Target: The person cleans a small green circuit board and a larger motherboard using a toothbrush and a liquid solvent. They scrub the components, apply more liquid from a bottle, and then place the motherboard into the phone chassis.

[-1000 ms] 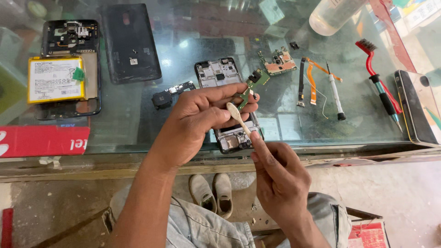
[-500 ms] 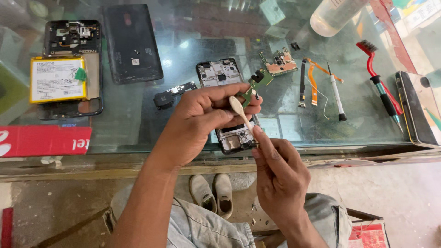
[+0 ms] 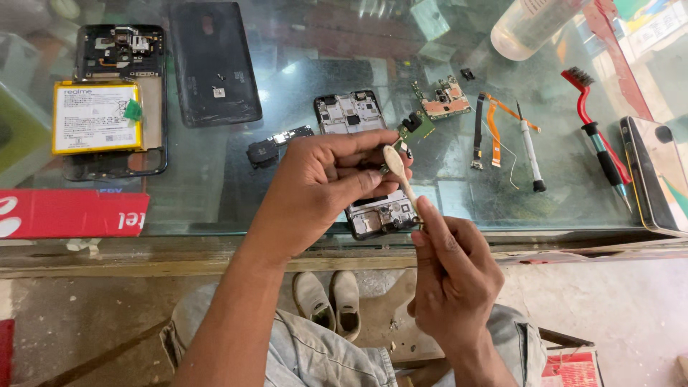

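My left hand (image 3: 326,183) pinches a small green circuit board (image 3: 416,127) above the glass counter. My right hand (image 3: 451,276) grips a pale wooden brush stick (image 3: 400,175) whose rounded tip rests against the board near my left thumb. Directly beneath both hands lies an opened phone frame (image 3: 373,215) on the glass; my left hand hides its middle.
On the glass counter (image 3: 215,193): an opened phone with a yellow battery (image 3: 97,118) far left, a black back cover (image 3: 215,61), another circuit board (image 3: 446,100), orange flex cables (image 3: 494,129), a small screwdriver (image 3: 530,154), a red brush (image 3: 598,136), a clear bottle (image 3: 530,25), a phone (image 3: 656,175).
The stick's tip has crept slightly up along the green board; my right hand shifted a little right. My left hand stays put.
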